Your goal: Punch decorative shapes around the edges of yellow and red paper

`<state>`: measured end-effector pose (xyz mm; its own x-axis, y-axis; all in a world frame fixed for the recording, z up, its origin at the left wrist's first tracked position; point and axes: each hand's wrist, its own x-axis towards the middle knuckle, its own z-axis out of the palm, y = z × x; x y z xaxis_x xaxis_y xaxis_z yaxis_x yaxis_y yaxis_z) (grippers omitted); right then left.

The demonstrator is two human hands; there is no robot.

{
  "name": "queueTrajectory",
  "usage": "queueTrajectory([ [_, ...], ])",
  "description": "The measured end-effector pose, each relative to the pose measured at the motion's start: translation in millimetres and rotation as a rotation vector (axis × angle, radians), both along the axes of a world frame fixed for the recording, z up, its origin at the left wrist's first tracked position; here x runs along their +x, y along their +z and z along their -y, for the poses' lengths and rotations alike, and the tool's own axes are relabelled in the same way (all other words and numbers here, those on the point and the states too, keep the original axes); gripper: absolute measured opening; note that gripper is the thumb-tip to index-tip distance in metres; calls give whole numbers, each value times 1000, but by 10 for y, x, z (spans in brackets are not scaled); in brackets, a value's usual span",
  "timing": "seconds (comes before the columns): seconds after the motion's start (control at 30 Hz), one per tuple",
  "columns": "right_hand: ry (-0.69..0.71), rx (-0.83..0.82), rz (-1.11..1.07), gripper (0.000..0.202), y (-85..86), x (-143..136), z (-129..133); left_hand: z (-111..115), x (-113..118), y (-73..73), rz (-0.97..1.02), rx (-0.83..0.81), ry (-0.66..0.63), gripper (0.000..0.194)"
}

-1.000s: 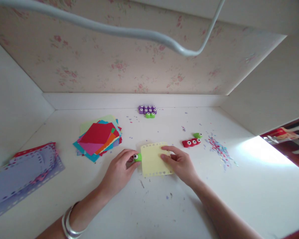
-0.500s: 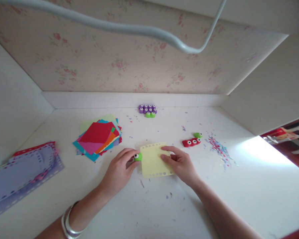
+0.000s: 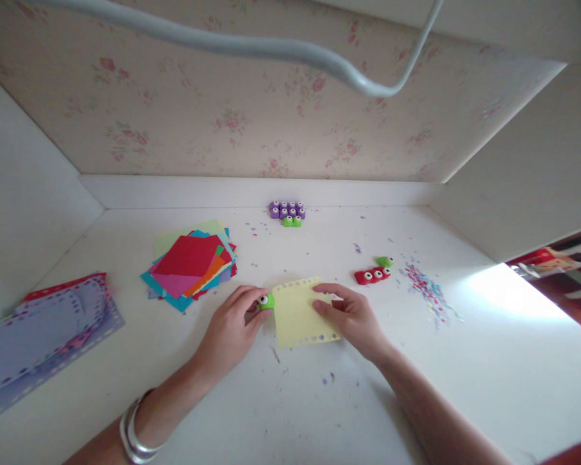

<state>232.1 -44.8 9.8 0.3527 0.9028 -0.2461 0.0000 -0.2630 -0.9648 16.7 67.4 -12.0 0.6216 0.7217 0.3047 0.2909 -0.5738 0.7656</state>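
Observation:
A pale yellow sheet (image 3: 297, 313) has rows of small punched holes along its top and bottom edges. My right hand (image 3: 351, 318) pinches this sheet at its right side, thumb on top. Between the thumb and fingers of my left hand (image 3: 235, 323) is a small green punch (image 3: 266, 301) with a white eye-like knob, touching the sheet's left edge. Part of the punch is hidden by my fingers.
Coloured paper (image 3: 188, 258) is piled at the left, near punched lilac sheets (image 3: 29, 342). Purple punches (image 3: 288, 210) and green ones (image 3: 292, 221) stand at the back. Red punches (image 3: 372, 276), another green punch (image 3: 384, 261) and confetti (image 3: 428, 290) lie right.
The green punch in my left hand has shifted very slightly up and left against the sheet's edge. My right hand keeps its hold, and the camera view has moved a little.

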Motion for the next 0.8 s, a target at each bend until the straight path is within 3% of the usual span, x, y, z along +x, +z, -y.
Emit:
queueTrajectory([
  [0.8,36,-24,37,40,-54,-15,5,-11,-14,-20,-30,39,-32,31],
])
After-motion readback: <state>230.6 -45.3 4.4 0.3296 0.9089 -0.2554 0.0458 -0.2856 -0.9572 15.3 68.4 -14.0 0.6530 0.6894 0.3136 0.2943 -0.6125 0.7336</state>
